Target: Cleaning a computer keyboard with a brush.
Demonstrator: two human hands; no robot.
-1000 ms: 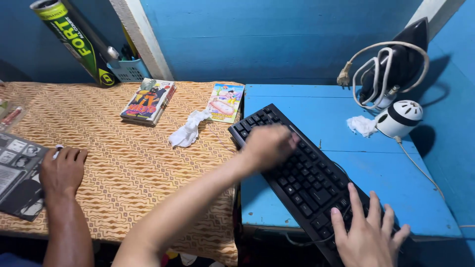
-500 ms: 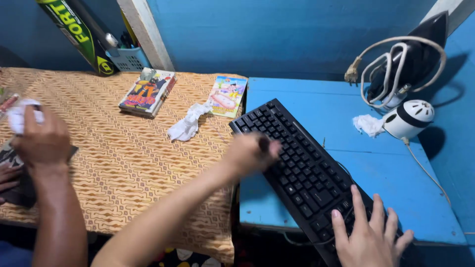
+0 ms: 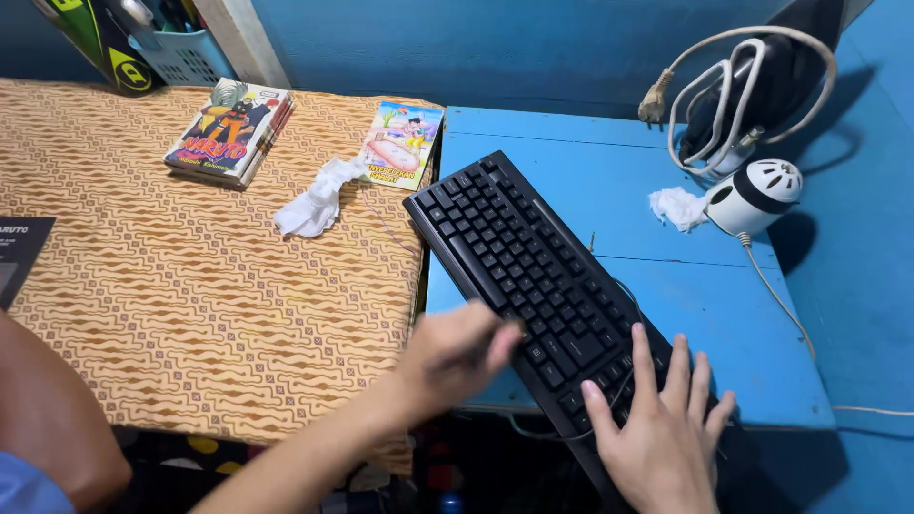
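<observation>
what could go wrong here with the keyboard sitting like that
The black keyboard lies slanted with its near end past the blue table edge, under the right hand; pressing there might tip it. The left hand moves fast at its near edge and could knock it askew. Its cable hangs below the table and might snag.

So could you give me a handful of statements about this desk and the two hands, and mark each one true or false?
1. The right hand lies flat on the near end of the black keyboard. True.
2. The left hand rests on the stack of comic books. False: it is at the keyboard's near edge, blurred; the books lie far off on the patterned cloth.
3. The keyboard sits on the blue table. True.
4. A crumpled white tissue lies on the keyboard. False: it lies on the cloth, beside a thin picture booklet.
5. The clothes iron has its cord wound around it. True.
</observation>
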